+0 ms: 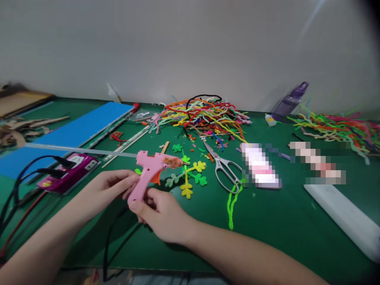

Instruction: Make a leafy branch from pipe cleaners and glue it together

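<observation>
While my right hand [163, 211] is clamped round the foot of the grip of the gun [145, 172], the fingers of my left hand [117, 184] are bent at its rear; whether they pinch the grip or the green piece [138, 171] beside them, I cannot tell. The gun is held up above the near part of the table [267, 225], its nozzle [185, 163] pointing right, against the leaves [187, 191] in my view; contact cannot be judged. If the nozzle is hot, I judge that a slip of the grip could smear glue on the leaves or scorch a finger. The long stick [80, 149] juts left; a sharp turn could knock it on the strip [71, 173]. The cord [108, 237], hanging at the edge, could snag and pull my aim off. Beyond the leaves lie the scissors [219, 161] and the stems [204, 113].
</observation>
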The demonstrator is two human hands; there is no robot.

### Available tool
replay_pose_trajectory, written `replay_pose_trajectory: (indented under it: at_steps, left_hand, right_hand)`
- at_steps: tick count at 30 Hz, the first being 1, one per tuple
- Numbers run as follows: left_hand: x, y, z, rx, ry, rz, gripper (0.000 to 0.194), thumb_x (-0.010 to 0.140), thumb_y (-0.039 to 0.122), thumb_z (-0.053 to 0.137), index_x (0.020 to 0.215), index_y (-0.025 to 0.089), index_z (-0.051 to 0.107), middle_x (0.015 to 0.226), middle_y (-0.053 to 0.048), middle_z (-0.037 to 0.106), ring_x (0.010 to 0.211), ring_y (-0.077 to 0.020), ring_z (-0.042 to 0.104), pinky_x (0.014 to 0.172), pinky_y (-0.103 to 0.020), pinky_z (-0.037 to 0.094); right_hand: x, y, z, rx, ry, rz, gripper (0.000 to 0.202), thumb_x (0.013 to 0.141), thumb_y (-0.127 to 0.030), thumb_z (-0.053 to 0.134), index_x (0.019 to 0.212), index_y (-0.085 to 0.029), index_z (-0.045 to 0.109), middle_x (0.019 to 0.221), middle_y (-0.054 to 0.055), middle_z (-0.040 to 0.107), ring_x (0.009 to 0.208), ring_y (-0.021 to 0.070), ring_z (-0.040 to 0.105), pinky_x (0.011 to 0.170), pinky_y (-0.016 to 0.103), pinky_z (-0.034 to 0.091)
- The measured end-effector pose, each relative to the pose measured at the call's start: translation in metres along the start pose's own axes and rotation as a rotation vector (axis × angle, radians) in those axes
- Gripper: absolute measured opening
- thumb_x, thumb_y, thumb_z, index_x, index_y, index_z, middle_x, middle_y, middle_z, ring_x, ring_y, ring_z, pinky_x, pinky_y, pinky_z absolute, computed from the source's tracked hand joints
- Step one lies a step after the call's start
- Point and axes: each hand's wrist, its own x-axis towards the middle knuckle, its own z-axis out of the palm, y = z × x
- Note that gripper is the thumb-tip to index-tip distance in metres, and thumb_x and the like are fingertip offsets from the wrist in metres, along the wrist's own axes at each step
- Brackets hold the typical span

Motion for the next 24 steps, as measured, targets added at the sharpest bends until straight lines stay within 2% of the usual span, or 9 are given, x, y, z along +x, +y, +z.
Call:
replay_pose_trajectory:
  at_steps: [3,6,10,14,16,20,24]
  left_hand:
    - [-0.004,0.007,0.001,-0.066,-0.086,0.005,0.036,0.076,0.051,0.061,0.083,0.016,0.068,0.068,0.0,0.063,0.059,-0.0134,0.053,0.053,-0.022,0.042]
    - [-0.005,0.014,0.003,-0.103,-0.096,-0.018,0.034,0.073,0.049,0.067,0.085,0.018,0.068,0.077,-0.002,0.068,0.068,-0.0166,0.059,0.059,-0.023,0.046]
    - [-0.002,0.021,0.005,-0.111,-0.037,-0.033,0.035,0.068,0.052,0.069,0.081,0.019,0.07,0.076,-0.003,0.071,0.068,-0.0186,0.062,0.06,-0.024,0.047]
    - [0.005,0.03,0.004,-0.096,0.02,-0.02,0.039,0.067,0.055,0.069,0.082,0.019,0.071,0.078,-0.004,0.073,0.072,-0.0212,0.064,0.064,-0.026,0.049]
    - [0.009,0.034,0.002,-0.068,0.029,0.001,0.038,0.067,0.054,0.069,0.081,0.019,0.071,0.076,-0.003,0.072,0.07,-0.02,0.062,0.062,-0.025,0.048]
    - [0.021,0.041,-0.003,-0.012,0.039,0.043,0.034,0.07,0.05,0.068,0.081,0.018,0.071,0.065,0.001,0.066,0.06,-0.0139,0.053,0.052,-0.021,0.039]
    - [0.039,0.043,-0.01,0.059,0.005,0.074,0.036,0.073,0.052,0.065,0.082,0.018,0.07,0.061,0.002,0.06,0.054,-0.0112,0.044,0.047,-0.021,0.029]
  right_hand:
    - [-0.001,-0.006,-0.001,-0.026,0.015,0.004,0.024,0.089,-0.038,0.052,0.091,-0.014,0.057,0.068,-0.002,0.049,0.059,0.0082,0.045,0.052,0.019,0.035]
    - [-0.002,-0.012,-0.002,-0.107,0.049,0.0,0.023,0.089,-0.036,0.052,0.088,-0.014,0.058,0.067,-0.003,0.049,0.058,0.0076,0.044,0.051,0.019,0.033]
    - [0.001,-0.021,-0.003,-0.154,0.085,0.006,0.02,0.089,-0.033,0.053,0.087,-0.014,0.058,0.066,-0.003,0.049,0.056,0.0069,0.043,0.05,0.019,0.032]
    - [0.007,-0.027,-0.004,-0.044,0.13,-0.006,0.021,0.088,-0.036,0.054,0.084,-0.015,0.055,0.061,-0.005,0.049,0.054,0.007,0.046,0.051,0.018,0.037]
    - [0.008,-0.026,-0.003,0.027,0.161,0.0,0.026,0.086,-0.041,0.055,0.085,-0.015,0.055,0.059,-0.005,0.048,0.052,0.007,0.046,0.052,0.019,0.04]
    - [0.003,-0.019,0.003,0.122,0.218,0.119,0.038,0.086,-0.052,0.05,0.085,-0.015,0.054,0.054,-0.006,0.047,0.043,0.0068,0.043,0.046,0.02,0.041]
    - [-0.011,-0.006,0.012,0.161,0.243,0.112,0.035,0.086,-0.049,0.051,0.088,-0.014,0.056,0.054,-0.007,0.047,0.044,0.0056,0.041,0.046,0.017,0.037]
